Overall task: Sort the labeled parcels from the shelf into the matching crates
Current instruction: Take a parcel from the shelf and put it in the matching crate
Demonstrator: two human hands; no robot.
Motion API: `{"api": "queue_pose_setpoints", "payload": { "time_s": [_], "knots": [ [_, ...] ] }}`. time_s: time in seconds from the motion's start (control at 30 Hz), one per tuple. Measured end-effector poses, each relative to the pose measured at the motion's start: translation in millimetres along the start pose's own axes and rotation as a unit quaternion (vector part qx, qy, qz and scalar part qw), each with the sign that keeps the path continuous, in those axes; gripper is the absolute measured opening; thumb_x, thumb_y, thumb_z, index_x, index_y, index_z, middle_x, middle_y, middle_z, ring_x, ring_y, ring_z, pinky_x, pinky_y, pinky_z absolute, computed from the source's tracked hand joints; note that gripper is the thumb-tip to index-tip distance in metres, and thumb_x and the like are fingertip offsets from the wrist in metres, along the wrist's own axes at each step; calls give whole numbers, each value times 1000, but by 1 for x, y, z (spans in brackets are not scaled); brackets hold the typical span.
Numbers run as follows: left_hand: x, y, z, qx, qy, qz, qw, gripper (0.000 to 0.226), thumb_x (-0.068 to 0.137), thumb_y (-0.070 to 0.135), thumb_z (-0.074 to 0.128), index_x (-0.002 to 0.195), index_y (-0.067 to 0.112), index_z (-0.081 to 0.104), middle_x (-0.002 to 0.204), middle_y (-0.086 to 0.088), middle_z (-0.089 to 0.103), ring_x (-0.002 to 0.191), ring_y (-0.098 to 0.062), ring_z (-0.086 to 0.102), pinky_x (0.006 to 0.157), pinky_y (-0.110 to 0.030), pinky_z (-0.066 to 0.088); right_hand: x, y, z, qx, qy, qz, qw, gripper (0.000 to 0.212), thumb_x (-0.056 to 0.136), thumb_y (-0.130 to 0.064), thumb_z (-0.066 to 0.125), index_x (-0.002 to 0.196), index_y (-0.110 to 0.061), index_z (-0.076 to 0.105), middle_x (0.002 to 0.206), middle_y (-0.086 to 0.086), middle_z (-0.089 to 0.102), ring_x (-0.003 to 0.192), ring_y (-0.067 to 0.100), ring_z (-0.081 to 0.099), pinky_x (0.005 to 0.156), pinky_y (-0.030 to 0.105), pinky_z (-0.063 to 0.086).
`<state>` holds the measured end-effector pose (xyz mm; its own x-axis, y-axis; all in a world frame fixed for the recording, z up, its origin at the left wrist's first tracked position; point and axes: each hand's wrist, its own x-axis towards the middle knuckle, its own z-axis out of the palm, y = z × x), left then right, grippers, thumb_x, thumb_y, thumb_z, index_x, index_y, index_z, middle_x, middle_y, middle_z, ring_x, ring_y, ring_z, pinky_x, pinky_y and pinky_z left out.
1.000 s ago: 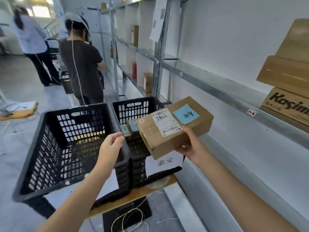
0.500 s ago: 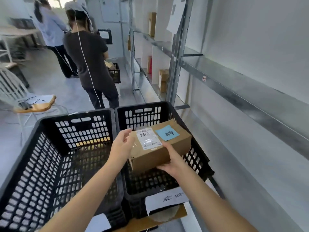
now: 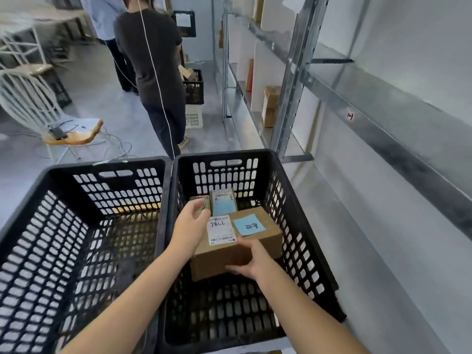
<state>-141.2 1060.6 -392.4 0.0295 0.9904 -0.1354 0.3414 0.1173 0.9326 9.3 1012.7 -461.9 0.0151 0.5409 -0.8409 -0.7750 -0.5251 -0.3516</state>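
Brown cardboard parcel (image 3: 268,237) with white shipping label and blue note, held low inside the right-hand black perforated plastic crate (image 3: 224,153), just beside two smaller parcels (image 3: 223,200). Left hand (image 3: 190,226) grasps its left end and right hand (image 3: 251,261) its near face, fingers (image 3: 236,270) curled on it.

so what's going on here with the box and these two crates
A person is sorting parcels. Their left hand and right hand hold a cardboard parcel with a blue note inside the right crate, in front of two smaller parcels already there. The left crate stands beside it. Whether the parcel rests on the bottom yet is unclear. Further down the aisle stands another person.
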Motion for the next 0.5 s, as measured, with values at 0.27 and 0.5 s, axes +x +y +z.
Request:
{"api": "queue_pose_setpoints", "payload": {
  "time_s": [0.27, 0.5],
  "knots": [
    [23, -8, 20, 30, 5, -14, 999, 37, 100, 25, 54, 137, 23, 53, 134, 8, 57, 122, -10, 53, 76, -18, 45, 44, 1, -4, 4, 31, 25, 999, 41, 99, 2, 48, 140, 5, 43, 149, 21, 42, 123, 31, 54, 91, 27, 53],
    [18, -11, 8, 86, 13, 13, 996, 41, 99, 25, 56, 140, 19, 50, 141, 7, 53, 132, -11, 46, 103, -31, 45, 60, 4, -2, -77, -8, 99, 992, 37, 101, 1, 33, 131, 1, 55, 129, 22, 63, 126, 38, 56, 107, 50, 42]
  ]
}}
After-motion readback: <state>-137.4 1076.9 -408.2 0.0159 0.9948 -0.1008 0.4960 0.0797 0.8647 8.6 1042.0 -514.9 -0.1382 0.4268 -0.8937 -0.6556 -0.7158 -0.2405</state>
